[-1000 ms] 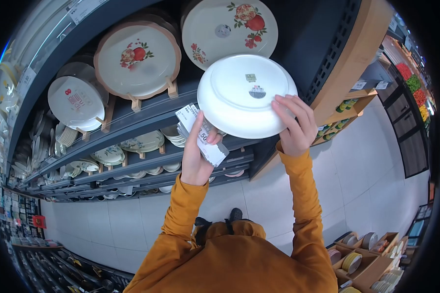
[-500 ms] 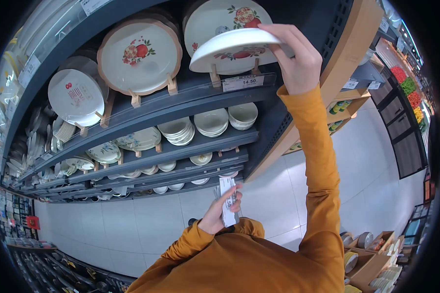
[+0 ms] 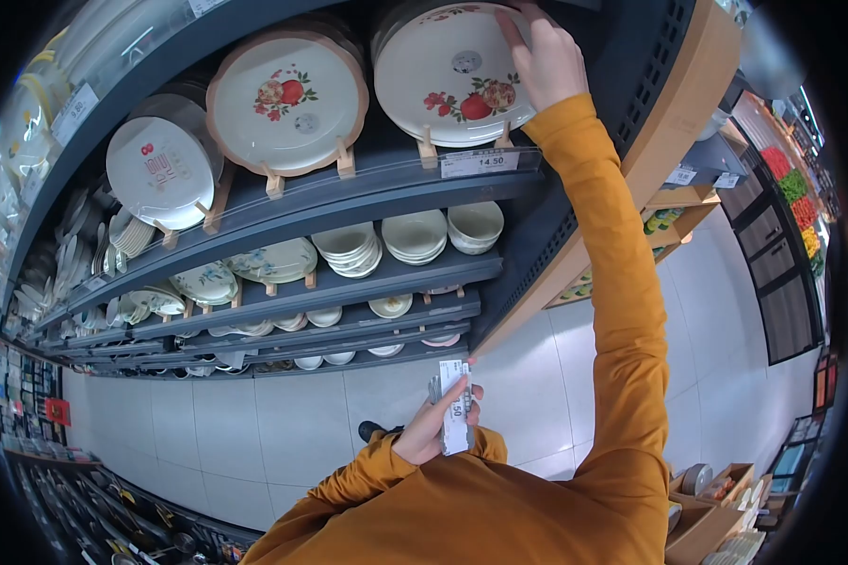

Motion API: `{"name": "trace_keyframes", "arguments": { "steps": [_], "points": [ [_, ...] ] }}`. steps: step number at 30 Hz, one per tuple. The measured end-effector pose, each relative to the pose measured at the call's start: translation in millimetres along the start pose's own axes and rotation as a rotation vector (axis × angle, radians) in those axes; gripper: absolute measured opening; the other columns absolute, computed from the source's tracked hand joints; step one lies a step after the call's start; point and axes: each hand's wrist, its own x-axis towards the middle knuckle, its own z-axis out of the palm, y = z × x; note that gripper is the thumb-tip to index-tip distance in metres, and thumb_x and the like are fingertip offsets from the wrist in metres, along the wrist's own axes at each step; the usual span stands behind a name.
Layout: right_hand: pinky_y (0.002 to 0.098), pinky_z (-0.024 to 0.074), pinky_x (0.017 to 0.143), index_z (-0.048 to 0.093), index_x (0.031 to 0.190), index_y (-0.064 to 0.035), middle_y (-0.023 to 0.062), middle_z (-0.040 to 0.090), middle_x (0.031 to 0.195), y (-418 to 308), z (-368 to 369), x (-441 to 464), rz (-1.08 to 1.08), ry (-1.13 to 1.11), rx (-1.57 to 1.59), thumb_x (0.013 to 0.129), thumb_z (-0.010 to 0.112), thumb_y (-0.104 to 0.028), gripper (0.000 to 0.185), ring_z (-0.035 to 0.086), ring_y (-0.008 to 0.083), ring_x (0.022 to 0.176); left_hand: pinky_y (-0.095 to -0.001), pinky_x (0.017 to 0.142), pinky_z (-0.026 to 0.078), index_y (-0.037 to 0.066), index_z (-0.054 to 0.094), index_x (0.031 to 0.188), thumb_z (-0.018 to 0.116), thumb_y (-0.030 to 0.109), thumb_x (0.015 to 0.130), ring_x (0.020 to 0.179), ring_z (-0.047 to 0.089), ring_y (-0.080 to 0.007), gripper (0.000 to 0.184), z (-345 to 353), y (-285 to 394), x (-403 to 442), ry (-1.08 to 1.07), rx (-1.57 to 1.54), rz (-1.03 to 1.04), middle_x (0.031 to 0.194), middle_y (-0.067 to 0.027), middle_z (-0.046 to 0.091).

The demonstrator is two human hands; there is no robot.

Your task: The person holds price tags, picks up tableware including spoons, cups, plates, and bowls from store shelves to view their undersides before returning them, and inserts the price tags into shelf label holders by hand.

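Just to the left of the right hand (image 3: pixel 548 61) stands a plate (image 3: pixel 415 71), round, white, smooth and glossy, with red fruit and green leaves printed on it and a small round sticker near its middle. It leans on wooden pegs (image 3: pixel 427 149), blocky and pale, below the hand. Between and in front of these, a paper tag (image 3: pixel 481 163) reading 14.50 sits on the dark, flat-faced shelf (image 3: pixel 396 191). Farther left of the hand is a scalloped plate (image 3: pixel 240 108) with a wavy pinkish-brown rim. Lower down, below the right hand and above the left, deep round bowls (image 3: pixel 415 234) are stacked. To the right of the right hand runs a wood-grained post (image 3: pixel 680 89).

The right arm reaches up and forward in a creased mustard sleeve (image 3: pixel 622 282). The back of the hand faces the camera and its fingers lie at the plate's upper right rim; whether they grip it, I cannot tell. The left hand (image 3: pixel 428 431), low and close to the body, is closed round thin white labels (image 3: pixel 455 419), thumb across the front, fingertips curling in from the right side.
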Motion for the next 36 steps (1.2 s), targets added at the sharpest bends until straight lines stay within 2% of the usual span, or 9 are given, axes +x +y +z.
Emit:
{"name": "trace_keyframes", "arguments": {
  "steps": [5, 8, 14, 23, 26, 29, 32, 35, 36],
  "points": [
    [0.0442, 0.0491, 0.080, 0.059, 0.112, -0.0044, 0.0281, 0.060, 0.101, 5.9, 12.6, 6.0, -0.071, 0.066, -0.021, 0.079, 0.058, -0.007, 0.033, 0.058, 0.0392, 0.097, -0.0253, 0.063, 0.044, 0.021, 0.032, 0.140, 0.046, 0.027, 0.098, 0.069, 0.050, -0.0117, 0.044, -4.3, -4.3, 2.1, 0.003, 0.022, -0.004, 0.091, -0.0027, 0.051],
    [0.0380, 0.0505, 0.078, 0.063, 0.106, -0.0098, 0.0107, 0.064, 0.103, 8.6, 28.7, 4.9, -0.043, 0.135, -0.082, 0.089, 0.057, -0.022, 0.022, 0.061, 0.0324, 0.089, -0.0243, 0.061, 0.045, 0.017, 0.033, 0.138, 0.050, 0.026, 0.097, 0.068, 0.052, -0.0106, 0.045, 9.8, -3.6, -4.8, 0.071, 0.124, 0.091, 0.086, -0.0028, 0.050],
    [0.0405, 0.0490, 0.082, 0.062, 0.111, -0.0148, 0.0111, 0.062, 0.107, 9.6, 29.6, 6.5, -0.134, 0.103, -0.121, 0.091, 0.053, -0.026, 0.025, 0.058, 0.0315, 0.096, -0.0243, 0.058, 0.045, 0.017, 0.033, 0.139, 0.051, 0.026, 0.097, 0.066, 0.052, -0.0110, 0.047, 2.3, -15.7, 0.5, -0.039, 0.231, 0.035, 0.084, -0.0031, 0.051],
    [0.0433, 0.0518, 0.073, 0.067, 0.104, -0.0183, 0.0135, 0.064, 0.093, 2.1, 28.5, 11.6, -0.045, 0.047, -0.282, 0.090, 0.051, -0.037, 0.029, 0.062, 0.0335, 0.084, -0.0232, 0.058, 0.045, 0.017, 0.039, 0.134, 0.040, 0.040, 0.099, 0.065, 0.051, -0.0110, 0.042, 0.9, -15.3, -4.1, -0.046, 0.093, -0.129, 0.083, -0.0025, 0.050],
    [0.0430, 0.0503, 0.079, 0.070, 0.100, -0.0178, 0.0134, 0.066, 0.094, -12.4, 20.5, 15.9, 0.165, 0.011, -0.265, 0.088, 0.051, -0.045, 0.035, 0.062, 0.0337, 0.087, -0.0231, 0.057, 0.045, 0.017, 0.039, 0.134, 0.040, 0.039, 0.099, 0.064, 0.051, -0.0111, 0.041, -2.2, -18.8, -4.3, -0.053, 0.047, -0.125, 0.082, -0.0025, 0.049],
    [0.0432, 0.0467, 0.086, 0.071, 0.100, -0.0166, 0.0145, 0.065, 0.100, -1.5, 26.6, 11.1, 0.013, 0.209, -0.285, 0.087, 0.052, -0.051, 0.041, 0.060, 0.0340, 0.096, -0.0227, 0.059, 0.043, 0.014, 0.036, 0.137, 0.038, 0.039, 0.099, 0.066, 0.049, -0.0103, 0.045, -5.5, -19.1, -6.0, -0.061, 0.087, -0.107, 0.084, -0.0022, 0.048],
    [0.0412, 0.0429, 0.093, 0.069, 0.107, -0.0159, 0.0152, 0.064, 0.108, 8.9, 29.4, 9.3, 0.105, 0.152, -0.186, 0.086, 0.051, -0.054, 0.047, 0.057, 0.0333, 0.106, -0.0206, 0.052, 0.040, 0.014, 0.040, 0.134, 0.043, 0.034, 0.099, 0.057, 0.046, -0.0091, 0.040, -7.0, -21.3, -6.5, -0.021, 0.000, -0.107, 0.079, -0.0022, 0.048],
    [0.0387, 0.0402, 0.096, 0.066, 0.112, -0.0146, 0.0179, 0.060, 0.117, 11.9, 30.2, 7.8, 0.470, -0.008, 0.116, 0.085, 0.048, -0.057, 0.053, 0.054, 0.0321, 0.111, -0.0188, 0.046, 0.036, 0.013, 0.040, 0.134, 0.048, 0.027, 0.097, 0.052, 0.042, -0.0064, 0.041, -16.8, 3.6, -4.4, -0.138, 0.033, -0.105, 0.077, -0.0015, 0.049],
    [0.0376, 0.0391, 0.097, 0.065, 0.114, -0.0130, 0.0181, 0.059, 0.118, 15.2, 31.3, 7.0, 0.535, -0.023, 0.147, 0.085, 0.048, -0.058, 0.056, 0.054, 0.0322, 0.112, -0.0180, 0.044, 0.034, 0.012, 0.040, 0.135, 0.049, 0.024, 0.096, 0.051, 0.042, -0.0054, 0.042, -6.2, 27.4, -6.3, -0.112, 0.249, 0.070, 0.077, -0.0011, 0.049]
  ]
}}
